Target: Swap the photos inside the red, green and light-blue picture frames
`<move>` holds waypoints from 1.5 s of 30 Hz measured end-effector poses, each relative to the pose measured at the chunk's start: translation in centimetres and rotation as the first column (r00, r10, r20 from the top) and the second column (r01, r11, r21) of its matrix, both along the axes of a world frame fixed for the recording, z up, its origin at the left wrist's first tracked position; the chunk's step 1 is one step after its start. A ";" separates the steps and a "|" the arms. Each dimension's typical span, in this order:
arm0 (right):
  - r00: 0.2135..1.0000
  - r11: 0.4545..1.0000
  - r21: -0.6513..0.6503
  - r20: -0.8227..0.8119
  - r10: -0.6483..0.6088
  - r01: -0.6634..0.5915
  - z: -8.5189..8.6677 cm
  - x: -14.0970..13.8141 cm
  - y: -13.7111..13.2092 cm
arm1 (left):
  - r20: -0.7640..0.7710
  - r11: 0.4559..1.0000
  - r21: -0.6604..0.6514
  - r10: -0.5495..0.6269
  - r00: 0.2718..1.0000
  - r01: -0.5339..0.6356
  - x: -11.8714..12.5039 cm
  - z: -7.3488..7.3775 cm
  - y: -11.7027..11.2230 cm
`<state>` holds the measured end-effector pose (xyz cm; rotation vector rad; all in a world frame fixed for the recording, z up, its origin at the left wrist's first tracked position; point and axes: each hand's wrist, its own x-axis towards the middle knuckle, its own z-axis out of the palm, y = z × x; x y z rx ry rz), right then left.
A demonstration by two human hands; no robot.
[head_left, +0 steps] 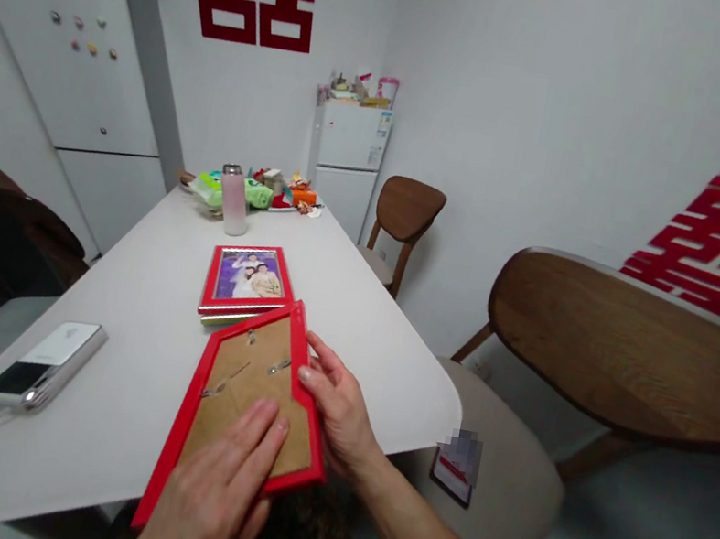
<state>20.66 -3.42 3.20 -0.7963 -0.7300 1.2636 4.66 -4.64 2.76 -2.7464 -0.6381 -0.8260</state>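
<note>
A red picture frame (288,480) is held tilted over the table's near edge, its brown backing board (223,413) turned up toward me. Metal clips and a thin prong show on the board. My right hand (336,405) grips the right side of this frame, thumb on the near face and fingers behind it. Across the lower part of the backing lies my left hand (226,478), fingers stretched out and pressed flat. Just beyond, a second red frame with a photo of people (251,276) lies face up on top of another flat item.
On the white table (151,270) are a white device with a cable (47,363), a pink bottle (234,201) and heaped snack packets (258,194). To the right stands a wooden chair (630,354) with a phone (455,472) on its seat. Refrigerators (347,142) stand at the back.
</note>
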 end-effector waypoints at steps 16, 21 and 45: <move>0.150 0.989 0.033 0.987 -0.055 0.145 -4.7 2.3 3.2 | -0.166 0.994 0.068 0.100 0.981 -0.090 2.6 -4.9 0.6; 0.060 0.991 0.060 0.996 -0.068 0.121 -5.4 2.2 3.5 | -0.125 0.988 0.072 0.145 0.981 -0.137 3.1 -6.7 0.8; -0.265 0.977 -0.012 0.962 0.069 0.213 -3.4 1.2 4.2 | -0.195 0.991 0.008 0.133 0.972 -0.134 -4.0 -5.2 4.0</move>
